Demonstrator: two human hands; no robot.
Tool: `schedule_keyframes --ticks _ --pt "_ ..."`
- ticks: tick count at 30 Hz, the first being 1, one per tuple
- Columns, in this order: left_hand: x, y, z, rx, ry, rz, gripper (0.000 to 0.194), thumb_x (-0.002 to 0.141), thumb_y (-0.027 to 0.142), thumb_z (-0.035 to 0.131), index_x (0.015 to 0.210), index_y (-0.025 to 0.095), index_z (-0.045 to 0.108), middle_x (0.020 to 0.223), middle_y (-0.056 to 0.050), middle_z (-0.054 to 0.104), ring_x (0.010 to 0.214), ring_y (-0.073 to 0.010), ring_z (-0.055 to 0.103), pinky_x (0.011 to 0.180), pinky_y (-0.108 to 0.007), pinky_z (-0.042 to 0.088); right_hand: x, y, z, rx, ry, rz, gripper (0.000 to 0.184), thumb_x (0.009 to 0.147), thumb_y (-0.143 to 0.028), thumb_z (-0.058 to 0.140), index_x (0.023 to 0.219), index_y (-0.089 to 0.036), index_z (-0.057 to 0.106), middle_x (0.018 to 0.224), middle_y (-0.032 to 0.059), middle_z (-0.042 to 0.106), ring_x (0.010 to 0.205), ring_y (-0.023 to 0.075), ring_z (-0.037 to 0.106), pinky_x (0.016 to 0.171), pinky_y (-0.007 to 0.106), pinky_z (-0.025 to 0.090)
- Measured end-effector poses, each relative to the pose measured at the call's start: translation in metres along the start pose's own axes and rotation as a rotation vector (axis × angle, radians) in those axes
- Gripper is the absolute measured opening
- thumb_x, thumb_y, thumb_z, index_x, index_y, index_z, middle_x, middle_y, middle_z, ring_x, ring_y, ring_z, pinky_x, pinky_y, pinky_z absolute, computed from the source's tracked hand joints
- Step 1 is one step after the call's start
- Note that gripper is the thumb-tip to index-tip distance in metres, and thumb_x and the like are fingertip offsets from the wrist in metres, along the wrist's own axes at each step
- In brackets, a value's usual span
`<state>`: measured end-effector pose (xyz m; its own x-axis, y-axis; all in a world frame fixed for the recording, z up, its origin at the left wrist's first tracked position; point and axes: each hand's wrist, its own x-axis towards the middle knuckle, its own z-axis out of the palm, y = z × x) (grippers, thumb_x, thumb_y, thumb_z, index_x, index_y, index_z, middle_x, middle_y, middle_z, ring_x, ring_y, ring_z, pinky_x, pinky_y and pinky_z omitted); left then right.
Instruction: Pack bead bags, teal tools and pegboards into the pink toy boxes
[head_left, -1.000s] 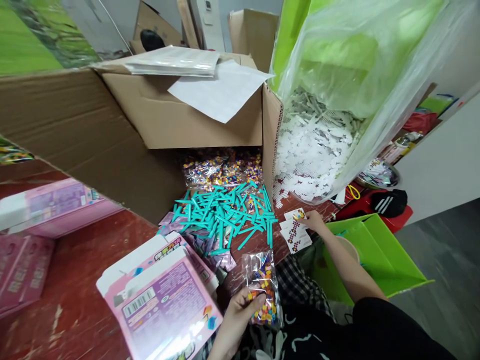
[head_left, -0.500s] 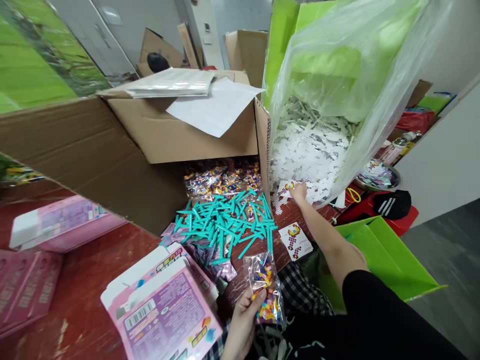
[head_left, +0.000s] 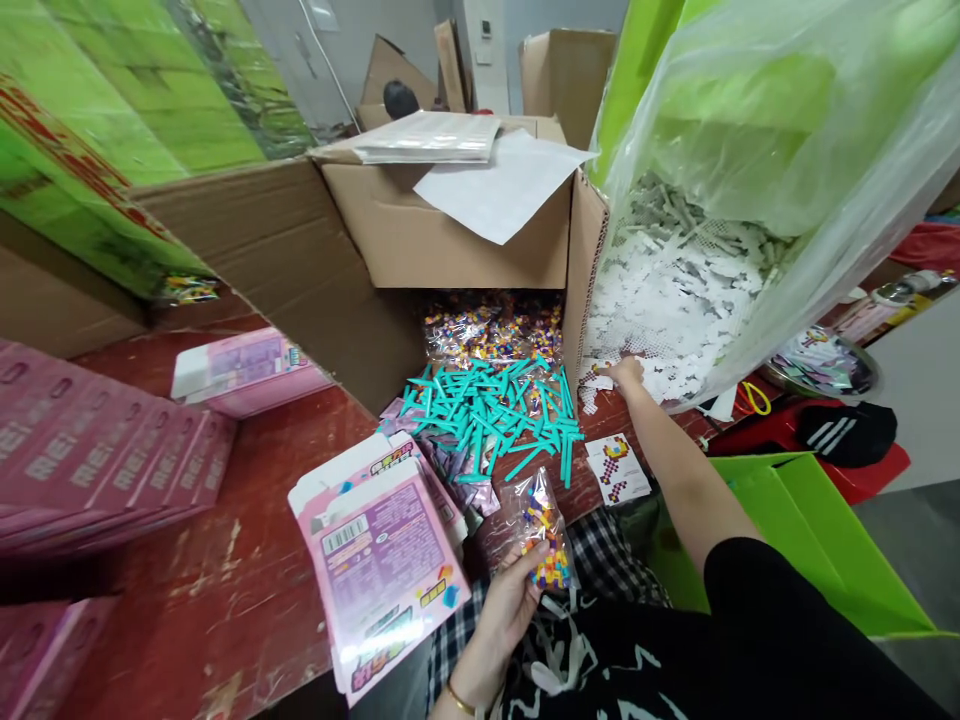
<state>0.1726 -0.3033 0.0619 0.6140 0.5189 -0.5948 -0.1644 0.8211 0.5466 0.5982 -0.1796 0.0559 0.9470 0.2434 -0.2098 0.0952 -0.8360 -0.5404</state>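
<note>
Two bare hands are showing in my head view. With the left hand [head_left: 511, 595], at the lower middle of the frame, I am pinching a clear bag of coloured beads [head_left: 552, 562] by its near left side, thumb on top and fingers underneath. With the right hand [head_left: 628, 372], right of centre, I am touching a printed card [head_left: 595, 379] beside a heap of white paper scraps [head_left: 667, 310]; its fingertips are hardly showing, so I cannot tell how far apart they are or whether they are gripping. Another card [head_left: 618, 468] is lying flat on the red table [head_left: 270, 560], below that hand. Teal sticks [head_left: 487, 410] are lying loose at the centre, and a pink box [head_left: 386, 585] is lying left of the bag.
</note>
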Motion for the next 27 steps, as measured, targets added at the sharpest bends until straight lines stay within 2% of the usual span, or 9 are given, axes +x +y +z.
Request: schedule_keyframes --ticks 3,9,15,17,19,21,23,25,27 --pt "-0.003 -0.002 0.000 -0.039 -0.017 -0.018 0.030 0.065 0.023 0.083 0.092 0.018 0.071 0.091 -0.005 0.076 0.085 -0.0233 0.072 0.083 -0.034 0.057 -0.008 -0.007 0.006 0.034 0.042 0.016 0.085 0.050 -0.037 0.093 0.121 -0.007 0.057 0.137 0.0282 0.046 0.133 0.0372 0.038 0.108 0.047 0.034" --pt "-0.003 -0.002 0.002 -0.143 -0.031 -0.083 0.034 0.067 0.023 0.083 0.096 0.012 0.069 0.095 -0.008 0.075 0.088 -0.0234 0.072 0.081 -0.031 0.058 -0.020 -0.019 0.001 0.225 0.040 0.036 0.067 0.046 -0.023 0.092 0.105 -0.009 0.063 0.118 0.0252 0.061 0.126 0.0377 0.047 0.104 0.049 0.037" --pt "0.000 -0.001 0.002 -0.169 -0.090 -0.097 0.033 0.076 0.028 0.076 0.103 0.011 0.066 0.097 -0.012 0.074 0.095 -0.0256 0.071 0.083 -0.034 0.057 -0.051 -0.005 -0.044 0.609 0.028 -0.130 0.043 0.073 -0.027 0.071 0.110 -0.008 0.060 0.109 0.0157 0.067 0.101 0.0256 0.065 0.083 0.031 0.053" --pt "0.001 -0.001 0.003 -0.105 -0.053 -0.059 0.037 0.074 0.030 0.078 0.105 0.013 0.066 0.101 -0.011 0.073 0.095 -0.0253 0.070 0.082 -0.034 0.057 -0.079 0.015 -0.064 0.719 0.002 -0.177 0.041 0.079 -0.036 0.065 0.111 -0.011 0.058 0.108 0.0140 0.068 0.096 0.0239 0.067 0.076 0.032 0.056" --pt "0.002 -0.002 0.007 -0.050 -0.014 0.010 0.042 0.072 0.035 0.080 0.107 0.016 0.066 0.107 -0.010 0.072 0.097 -0.0248 0.069 0.080 -0.033 0.056 -0.124 0.043 -0.075 0.815 -0.126 -0.226 0.041 0.075 -0.045 0.069 0.102 -0.016 0.060 0.095 0.0092 0.071 0.081 0.0235 0.069 0.066 0.034 0.058" --pt "0.003 -0.004 0.011 -0.039 -0.039 0.076 0.049 0.073 0.048 0.076 0.109 0.017 0.066 0.113 -0.011 0.069 0.100 -0.0255 0.067 0.080 -0.033 0.055 -0.182 0.071 -0.071 0.996 -0.543 -0.298 0.046 0.063 -0.045 0.081 0.096 -0.019 0.062 0.085 0.0058 0.071 0.073 0.0240 0.069 0.065 0.037 0.058" --pt "0.002 -0.006 0.016 -0.017 -0.108 0.162 0.059 0.071 0.057 0.074 0.114 0.017 0.064 0.119 -0.012 0.067 0.102 -0.0272 0.066 0.079 -0.033 0.055 -0.240 0.092 -0.057 0.997 -0.783 -0.320 0.046 0.064 -0.044 0.083 0.099 -0.021 0.063 0.085 0.0046 0.071 0.072 0.0239 0.069 0.067 0.039 0.058" --pt "0.001 -0.006 0.020 0.048 -0.093 0.253 0.062 0.068 0.051 0.079 0.117 0.017 0.063 0.118 -0.013 0.068 0.102 -0.0276 0.066 0.078 -0.032 0.054 -0.282 0.097 -0.038 0.944 -0.824 -0.410 0.044 0.068 -0.045 0.081 0.099 -0.021 0.063 0.092 0.0061 0.071 0.079 0.0242 0.068 0.072 0.039 0.057" --pt "-0.002 -0.005 0.021 0.097 0.001 0.324 0.057 0.070 0.041 0.081 0.118 0.017 0.062 0.116 -0.012 0.069 0.102 -0.0267 0.066 0.081 -0.032 0.052 -0.296 0.083 -0.021 0.849 -0.713 -0.540 0.042 0.075 -0.048 0.075 0.104 -0.020 0.062 0.099 0.0079 0.069 0.087 0.0241 0.067 0.077 0.037 0.056"
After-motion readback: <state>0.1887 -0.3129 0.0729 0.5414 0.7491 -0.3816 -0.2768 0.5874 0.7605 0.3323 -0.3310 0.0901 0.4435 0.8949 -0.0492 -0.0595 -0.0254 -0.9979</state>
